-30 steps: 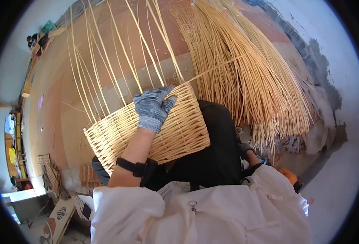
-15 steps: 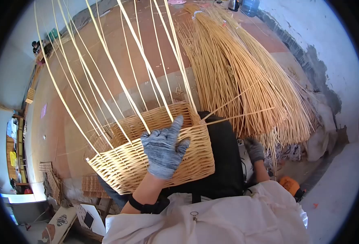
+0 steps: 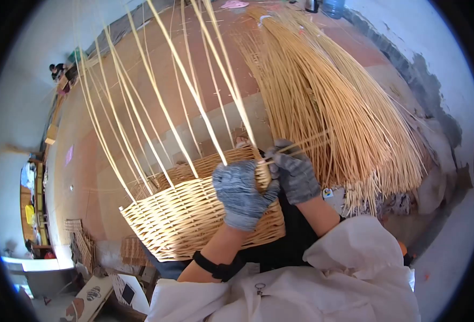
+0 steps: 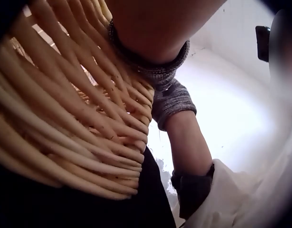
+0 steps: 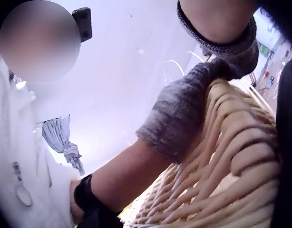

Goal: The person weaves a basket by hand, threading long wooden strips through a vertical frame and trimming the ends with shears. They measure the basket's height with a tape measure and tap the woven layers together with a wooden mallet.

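A partly woven wicker basket (image 3: 180, 222) rests on the person's lap, with long upright stakes (image 3: 186, 140) rising from its rim. The left hand (image 3: 241, 193), in a grey knitted glove, grips the near wall at the right corner, its fingers at the rim and thumb toward the corner edge. The gloved right hand (image 3: 296, 174) pinches a wicker strand (image 3: 313, 138) just outside that corner; loose ends point right over the pile. In the left wrist view, the woven wall (image 4: 65, 109) hides the left fingers. The right wrist view shows both gloves meeting at the corner.
A large pile of loose wicker rods (image 3: 322, 107) lies on the floor to the right, beside a rough wall (image 3: 435, 91). Woven pieces (image 3: 81, 236) and a printed board (image 3: 89, 298) stand at the lower left. A water jug (image 3: 333, 8) sits at the far back.
The right hand has come up from beside the lap to the basket's corner and taken hold of a strand. The left hand has slid right along the rim, and the basket has tilted, showing its inside.
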The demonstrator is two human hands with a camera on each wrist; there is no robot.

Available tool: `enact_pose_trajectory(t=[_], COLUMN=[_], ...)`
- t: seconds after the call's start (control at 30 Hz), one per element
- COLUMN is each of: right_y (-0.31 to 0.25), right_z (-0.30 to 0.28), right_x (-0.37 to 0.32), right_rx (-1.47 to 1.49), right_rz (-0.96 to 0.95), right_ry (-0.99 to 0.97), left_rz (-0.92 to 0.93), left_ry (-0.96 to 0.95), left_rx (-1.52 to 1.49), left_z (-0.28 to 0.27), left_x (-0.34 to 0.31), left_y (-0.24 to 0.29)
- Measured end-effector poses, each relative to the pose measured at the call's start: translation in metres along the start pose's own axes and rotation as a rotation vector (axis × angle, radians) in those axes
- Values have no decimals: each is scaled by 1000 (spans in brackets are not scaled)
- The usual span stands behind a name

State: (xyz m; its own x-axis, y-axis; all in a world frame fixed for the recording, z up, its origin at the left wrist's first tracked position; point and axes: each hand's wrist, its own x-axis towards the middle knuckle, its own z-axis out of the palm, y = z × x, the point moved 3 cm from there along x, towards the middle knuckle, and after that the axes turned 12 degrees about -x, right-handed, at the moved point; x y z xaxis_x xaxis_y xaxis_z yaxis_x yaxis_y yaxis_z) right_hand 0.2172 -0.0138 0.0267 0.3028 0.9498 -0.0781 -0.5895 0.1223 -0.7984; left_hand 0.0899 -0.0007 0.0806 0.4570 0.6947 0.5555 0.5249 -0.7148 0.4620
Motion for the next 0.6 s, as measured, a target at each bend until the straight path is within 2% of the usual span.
enact_pose_trajectory(t=[0.03,0.13,0.17,0.27,0.3,0.4,0.43,0.53,0.6], right_y=[5,1,-4,11,14,-1,-7,-20,-33], right_z=[-4,-3,5,-12,-18,-15,-9,-11,-2], right_x=[-1,1,0,2,4,10,10,0,-20], right_rx=[63,54,26,138,99,114,99,-210,-621], right_rz=[29,-48,-90,-84,-46,134,163,242,215], right_ry=[56,-23,-19,-85,-30,-67,-89,52,74], left_rz=[80,55,-16,64,34,81,122,246,129], left_ry=[80,59,22,112,54,-55,-106,-24,126], left_rx=[0,96,98,44,6,-51,-189,-173,-76], left_z=[5,11,15,10,10,-9,-13,-38,-82], left_x=[-4,-5,-4,-4,-5,-17,-30,-65,-49], left_y=[1,8,9,12,10,20,20,-23,-50])
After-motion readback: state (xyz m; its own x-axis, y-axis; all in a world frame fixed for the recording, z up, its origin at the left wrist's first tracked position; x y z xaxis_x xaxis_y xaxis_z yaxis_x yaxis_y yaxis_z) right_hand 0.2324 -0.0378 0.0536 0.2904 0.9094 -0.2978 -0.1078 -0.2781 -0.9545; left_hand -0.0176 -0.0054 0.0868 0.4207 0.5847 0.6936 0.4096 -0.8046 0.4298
